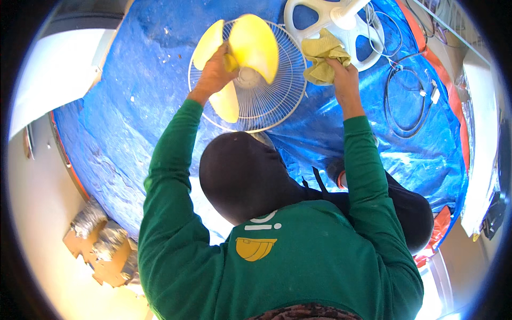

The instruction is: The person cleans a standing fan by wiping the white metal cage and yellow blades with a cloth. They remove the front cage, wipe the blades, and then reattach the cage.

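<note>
My left hand (217,74) is closed on the yellow fan blade (257,45), a three-lobed propeller, near its middle. Its fingers are partly hidden behind the plastic. The blade is held over a round white wire fan grille (282,104) on the blue tarp; whether the two touch, I cannot tell. To the right, my right hand (345,80) grips a crumpled yellow-green cloth (322,56). The cloth hangs in front of the white fan base (368,61), covering part of its edge.
Blue tarp (133,122) spreads under everything, with an orange edge (450,80) on the right. A black cable (392,109) lies coiled beside the fan base. Cardboard with wrapped bundles (109,240) sits at lower left. My bent leg (408,213) is at the right.
</note>
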{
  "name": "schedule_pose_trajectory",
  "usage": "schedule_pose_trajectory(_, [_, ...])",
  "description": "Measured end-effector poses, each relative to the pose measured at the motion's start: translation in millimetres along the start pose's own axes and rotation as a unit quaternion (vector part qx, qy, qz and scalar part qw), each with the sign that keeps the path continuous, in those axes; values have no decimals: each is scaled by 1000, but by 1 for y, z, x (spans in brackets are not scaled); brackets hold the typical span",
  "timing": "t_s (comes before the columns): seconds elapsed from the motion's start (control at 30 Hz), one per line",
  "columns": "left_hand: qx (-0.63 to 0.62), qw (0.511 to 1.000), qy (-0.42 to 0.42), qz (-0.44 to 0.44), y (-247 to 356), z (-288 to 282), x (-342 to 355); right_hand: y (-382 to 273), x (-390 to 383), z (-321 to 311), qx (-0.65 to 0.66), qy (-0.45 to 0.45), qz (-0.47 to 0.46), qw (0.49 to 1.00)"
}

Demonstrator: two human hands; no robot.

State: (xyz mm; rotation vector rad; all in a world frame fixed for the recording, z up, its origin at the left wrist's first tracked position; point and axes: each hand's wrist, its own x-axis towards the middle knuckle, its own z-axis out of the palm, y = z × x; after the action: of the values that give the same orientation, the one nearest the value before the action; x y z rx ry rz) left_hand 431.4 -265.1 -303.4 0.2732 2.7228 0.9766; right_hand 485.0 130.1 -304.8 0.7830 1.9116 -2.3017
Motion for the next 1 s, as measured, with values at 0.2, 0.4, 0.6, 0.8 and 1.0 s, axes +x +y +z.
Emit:
schedule_pose_trajectory(0.2, [-569,821,49,-5,59,-89,-1,-10,-8,24,-49,-35,-48,997])
schedule_pose_trajectory(0.4, [-739,672,36,25,85,-85,-4,-36,-24,58,-81,-146,-129,977])
schedule_pose_trajectory(0.6, [-703,707,50,-59,103,-50,2,-41,-38,68,-159,-141,-185,959])
schedule_pose_trajectory(0.8, [-701,713,19,-23,103,-52,0,-84,-45,49,-310,-93,-246,914])
schedule_pose_trajectory(1.0, [-702,708,-61,-48,128,-28,5,-89,-63,84,-292,-181,-321,883])
